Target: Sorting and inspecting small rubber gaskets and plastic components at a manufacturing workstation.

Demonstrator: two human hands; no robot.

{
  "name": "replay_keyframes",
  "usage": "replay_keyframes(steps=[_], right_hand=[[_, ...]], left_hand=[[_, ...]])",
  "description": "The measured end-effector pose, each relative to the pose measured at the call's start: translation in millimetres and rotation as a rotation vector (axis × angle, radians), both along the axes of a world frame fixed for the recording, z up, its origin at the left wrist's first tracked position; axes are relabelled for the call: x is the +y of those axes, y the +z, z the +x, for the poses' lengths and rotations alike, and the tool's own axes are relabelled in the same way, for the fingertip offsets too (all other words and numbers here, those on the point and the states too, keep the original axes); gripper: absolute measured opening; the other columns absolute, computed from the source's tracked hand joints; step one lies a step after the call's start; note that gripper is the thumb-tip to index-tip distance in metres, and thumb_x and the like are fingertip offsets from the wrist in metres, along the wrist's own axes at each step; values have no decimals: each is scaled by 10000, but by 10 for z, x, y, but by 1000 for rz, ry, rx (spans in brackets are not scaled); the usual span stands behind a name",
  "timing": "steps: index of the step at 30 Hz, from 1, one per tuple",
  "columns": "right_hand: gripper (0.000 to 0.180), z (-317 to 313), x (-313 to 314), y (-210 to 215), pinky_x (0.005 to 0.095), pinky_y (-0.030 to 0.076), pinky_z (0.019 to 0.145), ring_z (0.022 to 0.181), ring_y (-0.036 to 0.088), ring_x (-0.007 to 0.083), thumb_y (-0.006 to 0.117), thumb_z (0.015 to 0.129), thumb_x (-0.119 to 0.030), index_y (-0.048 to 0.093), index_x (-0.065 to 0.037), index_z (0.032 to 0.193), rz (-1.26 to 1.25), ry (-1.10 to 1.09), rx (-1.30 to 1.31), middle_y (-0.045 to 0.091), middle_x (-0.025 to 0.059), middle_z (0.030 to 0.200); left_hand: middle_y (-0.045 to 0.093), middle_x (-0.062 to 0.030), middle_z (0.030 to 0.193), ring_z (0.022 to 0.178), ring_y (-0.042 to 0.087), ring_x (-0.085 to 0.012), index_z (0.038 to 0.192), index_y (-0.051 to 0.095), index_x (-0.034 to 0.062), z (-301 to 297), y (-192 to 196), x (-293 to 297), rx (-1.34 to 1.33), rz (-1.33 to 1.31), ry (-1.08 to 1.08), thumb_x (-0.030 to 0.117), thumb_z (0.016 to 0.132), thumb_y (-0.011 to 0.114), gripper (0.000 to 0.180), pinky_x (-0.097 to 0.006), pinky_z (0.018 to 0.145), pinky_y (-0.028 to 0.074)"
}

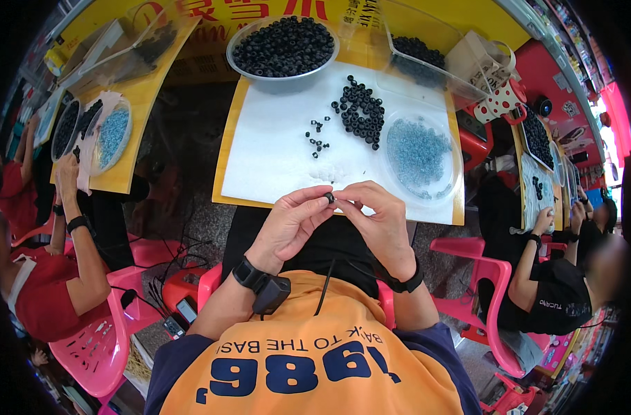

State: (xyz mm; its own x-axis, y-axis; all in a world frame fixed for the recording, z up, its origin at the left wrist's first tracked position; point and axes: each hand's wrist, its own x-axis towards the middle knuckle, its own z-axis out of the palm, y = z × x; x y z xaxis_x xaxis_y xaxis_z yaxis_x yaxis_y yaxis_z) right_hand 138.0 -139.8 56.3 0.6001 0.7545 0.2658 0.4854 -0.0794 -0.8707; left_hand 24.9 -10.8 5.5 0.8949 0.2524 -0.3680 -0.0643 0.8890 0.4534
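Observation:
Just over the near edge of the white-topped board (274,152), my left hand (291,225) pinches a small black round bead (329,198) between thumb and fingertips. My right hand (379,216) meets it there, thumb and forefinger pressed together beside the bead; what they grip is too small to make out. Beyond my hands lies a loose pile of black beads (362,114), with several smaller black pieces (317,144) scattered to its left. At the right a clear round tray (455,173) holds tiny pale blue translucent pieces (416,153).
A clear bowl (286,81) heaped with black beads stands at the back. Right of it are a clear plastic bin (468,93) and a red polka-dot mug (499,104). People sit at similar boards on pink chairs (495,277) to both sides; cables (156,259) hang at left.

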Motion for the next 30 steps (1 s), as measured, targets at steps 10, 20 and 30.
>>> replay_keyframes(steps=[10, 20, 30], right_hand=[[234, -215, 91, -118, 290, 497, 694, 831, 601, 207, 685, 790, -4, 692, -40, 1022, 12, -56, -164, 613, 90, 937], [188, 563, 530, -414, 345, 484, 701, 795, 607, 290, 648, 818, -51, 673, -45, 1004, -45, -12, -152, 621, 138, 953], [84, 726, 771, -646, 360, 490, 662, 719, 612, 324, 643, 783, -28, 652, -13, 865, -216, -25, -202, 634, 155, 819]], left_hand=[[647, -115, 1063, 963, 639, -177, 1133, 609, -16, -1, -108, -24, 7, -1, 94, 9, 898, 596, 236, -285, 890, 534], [622, -123, 1062, 978, 627, -197, 1154, 561, -4, -54, -201, 18, -5, -226, 179, -9, 890, 598, 266, -255, 858, 552], [621, -120, 1057, 978, 623, -196, 1148, 559, -2, -124, -246, 142, 0, -258, 212, -10, 886, 603, 266, -259, 854, 552]])
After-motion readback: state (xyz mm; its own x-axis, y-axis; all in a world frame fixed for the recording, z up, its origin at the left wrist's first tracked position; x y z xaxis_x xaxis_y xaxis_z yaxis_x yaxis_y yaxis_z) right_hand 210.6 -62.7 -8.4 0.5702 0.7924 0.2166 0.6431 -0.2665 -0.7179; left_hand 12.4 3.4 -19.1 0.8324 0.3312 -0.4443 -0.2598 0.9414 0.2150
